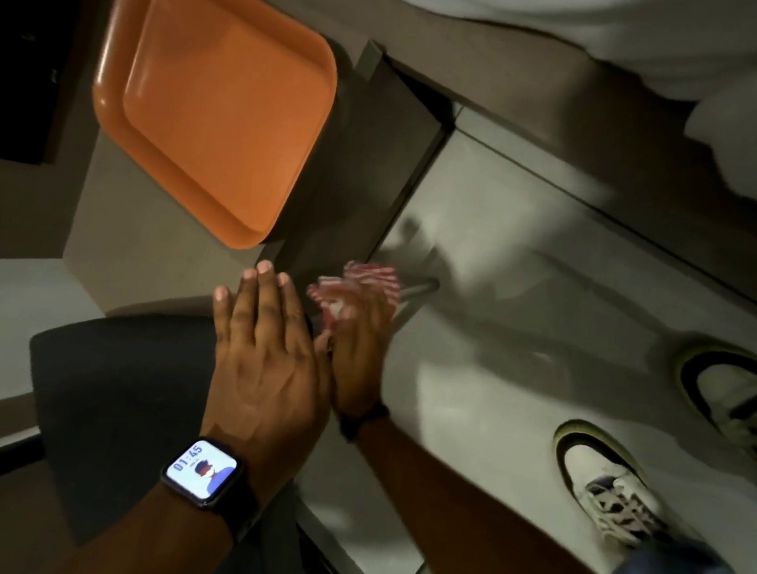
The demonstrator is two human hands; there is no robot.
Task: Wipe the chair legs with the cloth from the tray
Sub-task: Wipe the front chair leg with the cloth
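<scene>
My right hand [361, 356] grips a red-and-white striped cloth [365, 285], bunched near a thin metal chair leg [417, 289] low above the floor; whether the cloth touches the leg I cannot tell, as both are blurred. My left hand [266, 354], with a smartwatch on the wrist, lies flat with fingers spread on the edge of the dark chair seat [115, 397]. An orange tray [219, 95] with nothing on it sits on a grey-brown table top to the upper left.
The light tiled floor [496, 396] fills the middle and right. Two white sneakers [619, 488] and jeans stand at the right. White bedding [683, 38] lies across the top. A dark cabinet [14, 51] is at the far left.
</scene>
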